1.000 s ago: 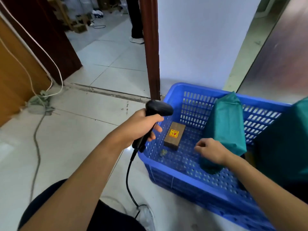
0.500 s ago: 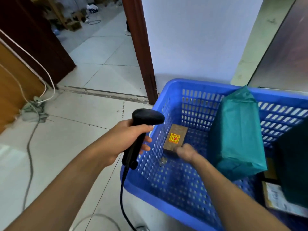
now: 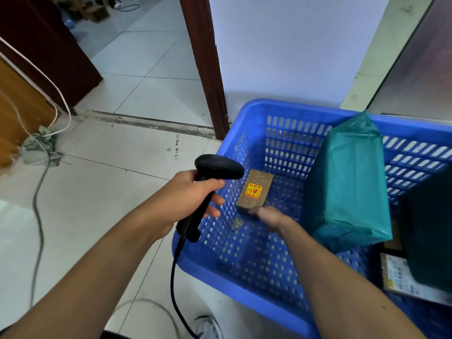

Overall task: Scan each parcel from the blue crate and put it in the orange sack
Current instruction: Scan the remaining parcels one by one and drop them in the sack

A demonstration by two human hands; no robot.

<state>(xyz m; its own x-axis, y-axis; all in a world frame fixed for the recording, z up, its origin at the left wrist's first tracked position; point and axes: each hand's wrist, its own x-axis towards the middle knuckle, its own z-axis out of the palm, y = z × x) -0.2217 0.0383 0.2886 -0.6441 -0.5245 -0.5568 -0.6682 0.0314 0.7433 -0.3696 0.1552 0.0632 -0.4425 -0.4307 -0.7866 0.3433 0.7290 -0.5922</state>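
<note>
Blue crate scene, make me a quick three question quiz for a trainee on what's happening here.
1. True or false: the left hand holds the black scanner.
2. Which parcel is the right hand reaching at?
A. small brown box
B. tall green parcel
C. flat labelled parcel
3. Fill in: the brown box lies inside the blue ____.

Key: 1 true; 2 A; 3 crate.

Blue perforated crate (image 3: 247, 263); brown parcel (image 3: 255, 192) with yellow-and-red sticker (image 3: 254, 191); teal-wrapped parcel (image 3: 347, 187); black scanner (image 3: 215, 172).
</note>
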